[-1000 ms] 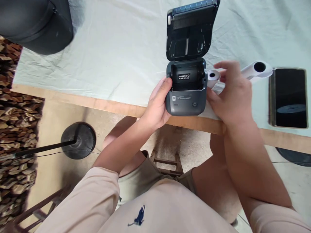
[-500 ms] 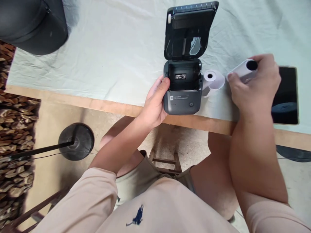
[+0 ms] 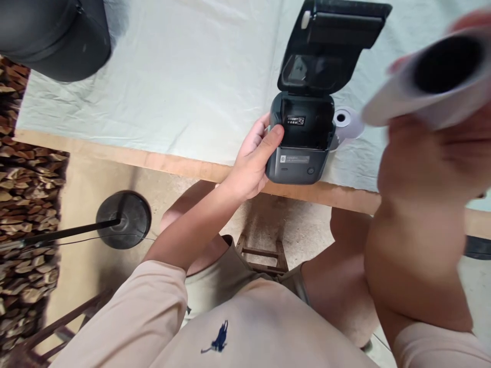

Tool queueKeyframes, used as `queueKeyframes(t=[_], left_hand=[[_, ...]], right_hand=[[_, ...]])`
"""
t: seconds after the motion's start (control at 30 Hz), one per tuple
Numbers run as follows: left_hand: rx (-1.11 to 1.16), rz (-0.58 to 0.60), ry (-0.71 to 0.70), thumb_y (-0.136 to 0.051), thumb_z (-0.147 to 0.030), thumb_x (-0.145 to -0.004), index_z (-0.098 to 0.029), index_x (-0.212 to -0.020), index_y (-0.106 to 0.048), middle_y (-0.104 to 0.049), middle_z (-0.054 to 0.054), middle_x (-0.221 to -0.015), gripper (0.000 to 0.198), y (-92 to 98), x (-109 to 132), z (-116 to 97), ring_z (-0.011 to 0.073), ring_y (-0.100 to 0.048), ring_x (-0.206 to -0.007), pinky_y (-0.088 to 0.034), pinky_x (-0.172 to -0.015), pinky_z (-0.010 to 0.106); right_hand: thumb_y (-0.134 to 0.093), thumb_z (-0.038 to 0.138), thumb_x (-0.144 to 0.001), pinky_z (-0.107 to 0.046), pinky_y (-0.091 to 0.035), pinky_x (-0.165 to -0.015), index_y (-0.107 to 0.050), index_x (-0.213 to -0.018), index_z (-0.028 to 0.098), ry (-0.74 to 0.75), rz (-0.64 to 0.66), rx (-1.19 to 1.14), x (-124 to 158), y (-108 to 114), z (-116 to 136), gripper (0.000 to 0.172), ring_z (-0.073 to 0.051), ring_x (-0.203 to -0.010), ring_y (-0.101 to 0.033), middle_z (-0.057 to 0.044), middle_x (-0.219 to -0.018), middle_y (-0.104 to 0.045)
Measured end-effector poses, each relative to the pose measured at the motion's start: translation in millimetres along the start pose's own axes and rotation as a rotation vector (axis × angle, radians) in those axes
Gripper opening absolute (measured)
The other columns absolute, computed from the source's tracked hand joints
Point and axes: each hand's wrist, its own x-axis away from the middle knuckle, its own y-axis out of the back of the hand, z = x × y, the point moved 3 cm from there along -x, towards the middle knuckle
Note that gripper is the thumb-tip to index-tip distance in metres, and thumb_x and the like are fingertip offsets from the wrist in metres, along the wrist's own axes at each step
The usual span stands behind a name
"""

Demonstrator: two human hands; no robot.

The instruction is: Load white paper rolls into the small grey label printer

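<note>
My left hand point(image 3: 255, 158) grips the left side of a small dark label printer point(image 3: 301, 166), its thumb over the rim of the paper bay. The printer's lid point(image 3: 333, 48) stands up, and its bay shows bare inside apart from a small white sticker. Close to the camera, my right hand point(image 3: 429, 158) is closed round a white paper roll point(image 3: 399, 102) with a wide dark core; both are blurred by motion. A smaller white paper roll point(image 3: 349, 122), partly unwound, lies on the cloth just right of the printer, partly hidden behind it.
A pale cloth point(image 3: 192, 76) covers the table, whose wooden edge point(image 3: 172, 163) runs in front of me. A black bag-like object point(image 3: 57, 41) sits at the far left. Below are a round black stand base point(image 3: 125, 220), a wooden stool point(image 3: 263, 253) and stacked firewood point(image 3: 30, 220).
My right hand has lifted the wide-core paper roll up and toward the camera. The printer in my left hand has shifted slightly right and tilted. The dark tablet at right is now hidden.
</note>
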Motion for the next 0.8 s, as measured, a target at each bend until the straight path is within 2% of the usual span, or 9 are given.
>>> queueKeyframes(t=[0.03,0.1,0.17,0.23,0.4,0.5,0.63,0.73,0.8], left_hand=[[-0.008,0.006,-0.003,-0.046,-0.036,-0.091,-0.023,-0.103,-0.056,-0.066,-0.003,-0.112,0.020,-0.2,0,0,0.0178,-0.046,-0.137,-0.049,-0.110,0.031],[-0.012,0.039,-0.010,-0.047,-0.035,-0.091,-0.023,-0.107,-0.055,-0.066,-0.002,-0.110,0.022,-0.1,0,1,0.0180,-0.045,-0.138,-0.049,-0.110,0.032],[-0.004,0.075,-0.023,-0.046,-0.033,-0.091,-0.023,-0.113,-0.052,-0.066,-0.001,-0.109,0.025,0.9,-1,3,0.0184,-0.043,-0.139,-0.049,-0.110,0.034],[0.002,0.099,-0.029,-0.045,-0.032,-0.092,-0.022,-0.115,-0.051,-0.066,-0.001,-0.109,0.026,2.3,-3,4,0.0189,-0.042,-0.140,-0.048,-0.110,0.035],[0.008,0.111,-0.014,-0.043,-0.035,-0.092,-0.021,-0.114,-0.052,-0.066,0.001,-0.111,0.027,3.2,-5,4,0.0205,-0.040,-0.141,-0.048,-0.111,0.038],[0.011,0.115,-0.008,-0.045,-0.035,-0.091,-0.020,-0.115,-0.051,-0.065,0.002,-0.113,0.028,3.2,-4,4,0.0220,-0.042,-0.140,-0.047,-0.112,0.040],[0.000,0.127,-0.015,-0.048,-0.035,-0.090,-0.020,-0.118,-0.050,-0.063,0.002,-0.117,0.031,3.9,-4,5,0.0221,-0.046,-0.137,-0.045,-0.114,0.040],[0.003,0.131,-0.024,-0.047,-0.036,-0.091,-0.023,-0.115,-0.052,-0.065,0.001,-0.111,0.028,4.0,-4,4,0.0209,-0.049,-0.134,-0.047,-0.112,0.039],[0.001,0.134,-0.023,-0.047,-0.039,-0.090,-0.024,-0.112,-0.053,-0.066,0.001,-0.104,0.027,3.6,-3,3,0.0208,-0.053,-0.130,-0.051,-0.106,0.037]], right_hand=[[-0.046,0.031,-0.082,-0.037,-0.044,-0.106,-0.045,-0.127,0.034,0.098,0.021,0.085,3,-5,11,0.045,-0.017,-0.123,-0.051,0.006,-0.131,-0.049],[-0.054,0.022,-0.073,-0.042,-0.045,-0.099,-0.054,-0.115,0.028,0.171,0.081,0.247,6,-17,23,0.042,-0.018,-0.108,-0.060,0.005,-0.115,-0.061],[-0.056,0.020,-0.070,-0.043,-0.045,-0.097,-0.057,-0.104,0.023,0.110,0.141,0.356,5,-26,21,0.035,-0.017,-0.102,-0.062,0.006,-0.108,-0.065],[-0.057,0.021,-0.071,-0.038,-0.045,-0.095,-0.058,-0.097,0.021,0.067,0.137,0.407,3,-29,17,0.027,-0.015,-0.101,-0.062,0.007,-0.106,-0.066],[-0.058,0.027,-0.075,-0.035,-0.044,-0.096,-0.061,-0.091,0.019,0.085,0.107,0.410,0,-28,15,0.018,-0.013,-0.103,-0.062,0.006,-0.098,-0.067],[-0.058,0.030,-0.074,-0.038,-0.044,-0.094,-0.063,-0.092,0.020,0.108,0.103,0.440,0,-25,17,0.021,-0.015,-0.098,-0.061,0.006,-0.089,-0.065],[-0.058,0.026,-0.073,-0.039,-0.045,-0.092,-0.065,-0.096,0.023,0.144,0.102,0.415,0,-24,18,0.025,-0.016,-0.099,-0.061,0.004,-0.088,-0.065],[-0.057,0.026,-0.076,-0.036,-0.045,-0.089,-0.067,-0.086,0.025,0.168,0.076,0.375,2,-25,17,0.014,-0.016,-0.100,-0.061,0.006,-0.093,-0.067],[-0.057,0.028,-0.079,-0.035,-0.045,-0.086,-0.067,-0.082,0.024,0.219,0.009,0.343,5,-25,18,0.012,-0.014,-0.091,-0.062,0.005,-0.088,-0.067]])
